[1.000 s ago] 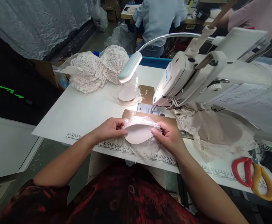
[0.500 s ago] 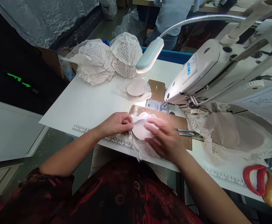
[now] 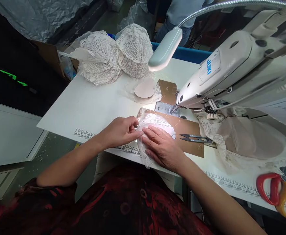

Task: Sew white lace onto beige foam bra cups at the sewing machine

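A white lace bra cup [image 3: 161,121] with a smooth pale pad lies near the table's front edge, partly over a brown board [image 3: 190,127]. At its left edge, my left hand [image 3: 122,132] is closed, thumb and fingers pinching the lace rim. My right hand [image 3: 162,147] lies flat across the cup, fingers stretched out and pressing on it; they hide much of the pad. Just right of the cup, dark thread snips [image 3: 195,138] rest on the board. Behind the cup is the needle area of a sewing machine [image 3: 206,73].
Stacked lace cups [image 3: 98,58] stand at the back left, near another pale pad on lace [image 3: 144,88]. A lamp [image 3: 166,49] hangs over the table [image 3: 66,107]. Sheer lace pieces [image 3: 253,138] and red-and-yellow-handled scissors [image 3: 271,189] are at right. A person [image 3: 182,16] is beyond the table.
My right hand has settled flat on the cup, after hovering blurred over it. Lace now shows along the cup's far and right sides. The view has shifted slightly.
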`<state>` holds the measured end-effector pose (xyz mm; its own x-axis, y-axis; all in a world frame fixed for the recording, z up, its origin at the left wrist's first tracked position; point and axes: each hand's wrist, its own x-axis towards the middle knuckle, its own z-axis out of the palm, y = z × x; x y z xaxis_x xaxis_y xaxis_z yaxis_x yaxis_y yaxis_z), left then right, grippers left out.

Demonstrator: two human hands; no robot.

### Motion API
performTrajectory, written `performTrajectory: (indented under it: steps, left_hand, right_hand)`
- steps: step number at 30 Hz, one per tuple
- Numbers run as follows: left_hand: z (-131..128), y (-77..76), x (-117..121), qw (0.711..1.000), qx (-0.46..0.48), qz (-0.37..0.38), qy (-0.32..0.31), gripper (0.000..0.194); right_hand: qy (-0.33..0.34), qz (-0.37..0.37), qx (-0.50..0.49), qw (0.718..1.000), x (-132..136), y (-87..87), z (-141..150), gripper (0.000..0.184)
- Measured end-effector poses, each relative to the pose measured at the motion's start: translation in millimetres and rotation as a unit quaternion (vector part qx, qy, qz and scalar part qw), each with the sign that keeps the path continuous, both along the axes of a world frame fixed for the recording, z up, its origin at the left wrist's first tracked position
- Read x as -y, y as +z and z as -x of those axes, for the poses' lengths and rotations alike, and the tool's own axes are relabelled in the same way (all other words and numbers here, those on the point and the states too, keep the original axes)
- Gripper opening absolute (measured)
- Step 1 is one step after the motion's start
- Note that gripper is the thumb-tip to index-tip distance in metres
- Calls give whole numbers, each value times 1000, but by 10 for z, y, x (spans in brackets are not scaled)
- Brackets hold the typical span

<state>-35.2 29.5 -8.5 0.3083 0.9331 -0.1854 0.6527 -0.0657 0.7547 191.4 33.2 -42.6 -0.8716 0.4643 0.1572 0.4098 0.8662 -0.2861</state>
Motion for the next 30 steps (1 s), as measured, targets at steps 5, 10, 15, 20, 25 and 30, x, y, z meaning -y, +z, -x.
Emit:
performTrajectory:
  steps: [5, 10, 15, 20, 25, 30]
  left_hand:
    - [-10, 13, 17, 994, -46, -100, -20, 17]
    - [-26, 74, 83, 968, -36, -241, -55, 18]
    - [-96, 153, 39, 950, -30, -300, -86, 19]
    - [-297, 141, -33, 937, -81, -309, -143, 20]
    - [-465, -10, -206, 928, -168, -255, -212, 22]
    - [-519, -67, -512, 913, -118, -258, -294, 37]
  right_hand:
    - [-2, 23, -21, 1000, -8, -6, -11, 39]
    - [-20, 31, -130, 991, -44, -2, -144, 41]
    - [-184, -20, -223, 957, -88, 63, -300, 26]
    - [-185, -21, -131, 974, -95, 79, -319, 22]
    - [-184, 2, -6, 983, -46, 159, -301, 24]
    - [-187, 51, 11, 981, -147, 280, -404, 25]
